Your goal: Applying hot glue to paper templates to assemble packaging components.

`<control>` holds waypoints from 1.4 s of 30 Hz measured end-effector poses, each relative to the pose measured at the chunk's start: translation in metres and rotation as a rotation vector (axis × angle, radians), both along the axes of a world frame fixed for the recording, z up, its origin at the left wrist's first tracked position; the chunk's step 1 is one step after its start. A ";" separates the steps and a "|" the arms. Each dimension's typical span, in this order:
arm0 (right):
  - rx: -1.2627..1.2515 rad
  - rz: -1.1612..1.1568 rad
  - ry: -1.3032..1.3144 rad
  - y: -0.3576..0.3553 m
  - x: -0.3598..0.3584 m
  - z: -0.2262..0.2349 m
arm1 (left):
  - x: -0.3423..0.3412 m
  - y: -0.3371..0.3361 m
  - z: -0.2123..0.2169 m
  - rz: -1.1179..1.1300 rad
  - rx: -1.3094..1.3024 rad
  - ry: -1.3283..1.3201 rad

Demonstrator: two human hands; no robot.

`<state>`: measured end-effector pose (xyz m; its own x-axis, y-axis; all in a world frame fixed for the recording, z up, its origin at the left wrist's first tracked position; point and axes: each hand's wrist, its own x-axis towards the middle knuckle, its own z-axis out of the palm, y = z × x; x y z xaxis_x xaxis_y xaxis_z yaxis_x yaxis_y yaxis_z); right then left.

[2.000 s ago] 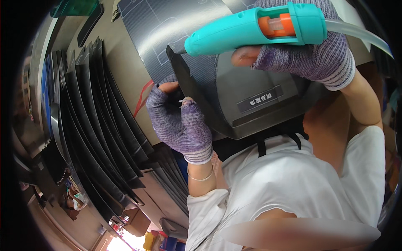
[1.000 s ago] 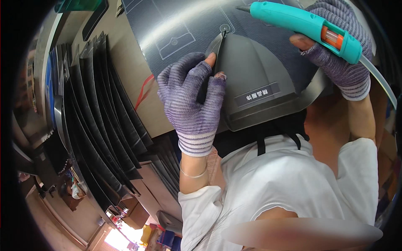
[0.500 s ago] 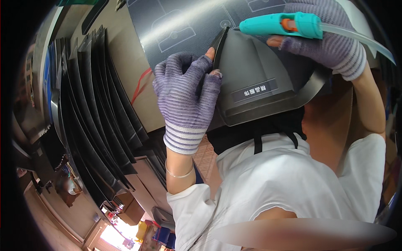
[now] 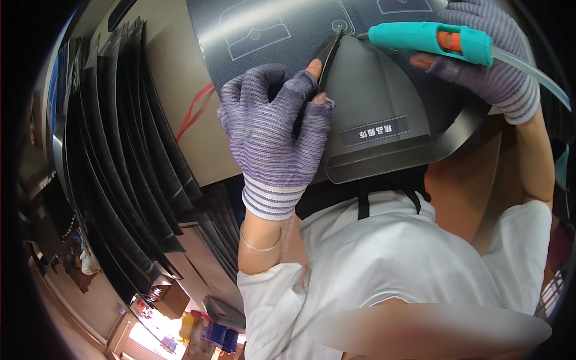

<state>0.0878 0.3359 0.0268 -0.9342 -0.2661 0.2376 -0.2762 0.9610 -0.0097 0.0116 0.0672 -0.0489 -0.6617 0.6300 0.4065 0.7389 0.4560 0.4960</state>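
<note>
My left hand (image 4: 273, 129), in a purple striped glove with bare fingertips, pinches a dark flap along the left edge of a grey panel piece (image 4: 384, 90). This piece narrows toward its far end and carries a dark label strip (image 4: 375, 131) with pale lettering. A folded rim runs along its near side. My right hand (image 4: 489, 66), gloved alike, is closed around a teal glue gun (image 4: 402, 36) with an orange part. The gun's nozzle points left, close to the piece's far tip; whether it touches is unclear. A translucent glue stick (image 4: 534, 71) trails from its rear.
Under the piece lies a dark patterned sheet (image 4: 234, 27) with pale outlines, on a beige tabletop (image 4: 171, 78). A red ribbon (image 4: 193, 111) hangs at the table's left part. Several curved black panels (image 4: 114, 138) stand in a row at the left. A cardboard box (image 4: 171, 298) is farther down.
The whole scene has shifted slightly right and up in the picture. The glue gun's rear end sits a little lower, its nozzle still near the tip. Both hands keep their holds.
</note>
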 end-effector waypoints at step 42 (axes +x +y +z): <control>-0.012 0.098 0.202 0.016 0.008 -0.011 | -0.003 0.000 -0.006 -0.021 0.042 0.016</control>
